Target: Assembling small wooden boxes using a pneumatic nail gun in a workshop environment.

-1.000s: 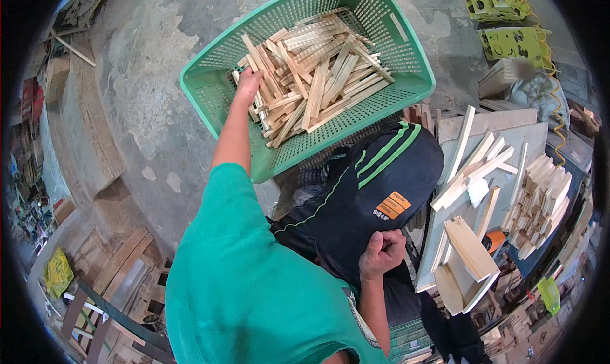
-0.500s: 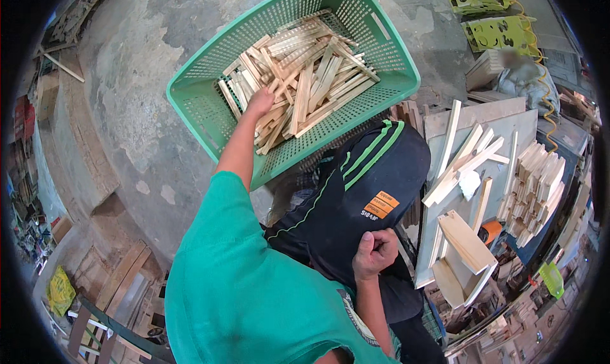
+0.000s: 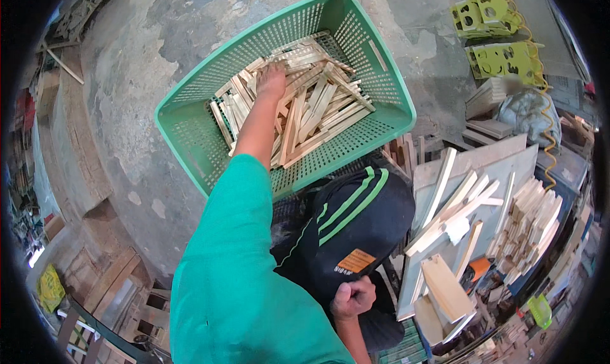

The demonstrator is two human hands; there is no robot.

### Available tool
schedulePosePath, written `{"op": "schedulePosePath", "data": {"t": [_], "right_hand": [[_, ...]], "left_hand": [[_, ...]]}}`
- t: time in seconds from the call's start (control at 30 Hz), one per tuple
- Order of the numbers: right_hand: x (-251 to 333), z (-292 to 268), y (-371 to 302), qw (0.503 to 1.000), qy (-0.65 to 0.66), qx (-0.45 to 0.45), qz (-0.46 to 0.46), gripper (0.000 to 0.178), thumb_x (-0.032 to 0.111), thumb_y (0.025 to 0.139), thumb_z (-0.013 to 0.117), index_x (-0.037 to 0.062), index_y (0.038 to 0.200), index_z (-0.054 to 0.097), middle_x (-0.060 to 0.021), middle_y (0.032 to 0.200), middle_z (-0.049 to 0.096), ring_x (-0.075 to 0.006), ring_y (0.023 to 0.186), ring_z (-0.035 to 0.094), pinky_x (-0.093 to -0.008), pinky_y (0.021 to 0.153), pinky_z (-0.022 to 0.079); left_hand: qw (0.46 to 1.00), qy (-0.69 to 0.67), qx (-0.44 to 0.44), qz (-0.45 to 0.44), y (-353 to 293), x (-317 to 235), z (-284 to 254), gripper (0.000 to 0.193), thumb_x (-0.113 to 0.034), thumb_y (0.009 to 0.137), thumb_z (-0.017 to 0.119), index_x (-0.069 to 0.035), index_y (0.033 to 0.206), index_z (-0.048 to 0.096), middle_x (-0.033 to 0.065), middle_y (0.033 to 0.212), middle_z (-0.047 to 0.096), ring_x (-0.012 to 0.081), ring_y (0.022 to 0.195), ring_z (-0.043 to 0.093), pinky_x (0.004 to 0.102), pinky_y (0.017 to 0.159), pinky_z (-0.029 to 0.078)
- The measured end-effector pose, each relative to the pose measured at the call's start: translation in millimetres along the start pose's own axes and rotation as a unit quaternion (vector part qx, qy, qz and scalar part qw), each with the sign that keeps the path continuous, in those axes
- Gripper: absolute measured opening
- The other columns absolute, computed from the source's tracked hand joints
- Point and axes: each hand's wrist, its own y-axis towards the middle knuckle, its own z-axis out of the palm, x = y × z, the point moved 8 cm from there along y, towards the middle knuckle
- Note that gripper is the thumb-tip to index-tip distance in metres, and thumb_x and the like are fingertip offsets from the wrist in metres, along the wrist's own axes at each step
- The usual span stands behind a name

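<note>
Basket at upper centre (image 3: 197, 138): green plastic, perforated walls, smooth rim with slight sheen. Strips inside (image 3: 311, 113): bare pale wood, matt, sawn-looking. Floor (image 3: 140, 141): concrete-like, patchy, rough, flaking. Sleeve, lower centre (image 3: 222, 249): green cloth, matt, softly creased. Trousers (image 3: 368, 211): dark cloth, dull, bright green stripes. Desk, right (image 3: 499, 167): grey top, flat, matt. Open box, lower right (image 3: 445, 288): pale wood, smooth faces. Bag, lower left (image 3: 49, 289): yellow, crinkled, plastic-looking. Sack, upper right (image 3: 524, 116): wrinkled, plastic-looking, slight shine.
</note>
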Motion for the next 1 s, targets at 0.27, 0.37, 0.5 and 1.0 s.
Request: {"op": "schedulePosePath", "data": {"t": [0.27,0.37,0.5,1.0], "right_hand": [[-6.7,-0.6,12.8,1.000,0.013,0.014,0.025,0.033,0.030,0.087,0.076,0.0091,0.075,0.054,-0.0028,0.054,0.045,-0.0141,0.045,0.041,-0.0284,0.045,0.029],[-10.3,0.4,14.5,0.998,0.029,0.034,0.035,0.033,0.030,0.088,0.076,0.0092,0.076,0.054,-0.0030,0.054,0.044,-0.0147,0.045,0.040,-0.0293,0.045,0.028],[-9.3,0.4,13.7,0.998,0.030,0.038,0.028,0.034,0.028,0.088,0.076,0.0088,0.075,0.052,-0.0035,0.054,0.043,-0.0157,0.045,0.040,-0.0300,0.045,0.027],[-8.4,5.5,11.2,0.999,0.040,0.026,0.009,0.040,0.034,0.089,0.076,0.0070,0.074,0.051,-0.0028,0.058,0.044,-0.0151,0.050,0.042,-0.0294,0.048,0.030]], "left_hand": [[0.997,-0.010,0.041,-0.061,13.8,-12.5,-1.2,0.041,-0.021,0.103,0.047,-0.011,0.142,0.050,0.0097,0.156,0.039,0.0284,0.140,0.042,0.0507,0.117,0.032],[0.998,0.008,0.025,-0.057,20.6,-1.8,4.4,0.041,-0.022,0.103,0.047,-0.012,0.142,0.051,0.0084,0.155,0.040,0.0282,0.140,0.043,0.0501,0.116,0.034],[0.998,0.042,0.037,-0.028,31.0,-6.0,-2.0,0.042,-0.021,0.103,0.047,-0.013,0.144,0.050,0.0101,0.153,0.043,0.0293,0.140,0.043,0.0495,0.116,0.034],[0.999,-0.006,0.038,-0.035,-2.9,-11.5,29.5,0.042,-0.019,0.099,0.049,-0.006,0.138,0.054,0.0170,0.143,0.053,0.0331,0.131,0.054,0.0497,0.100,0.050]]}}
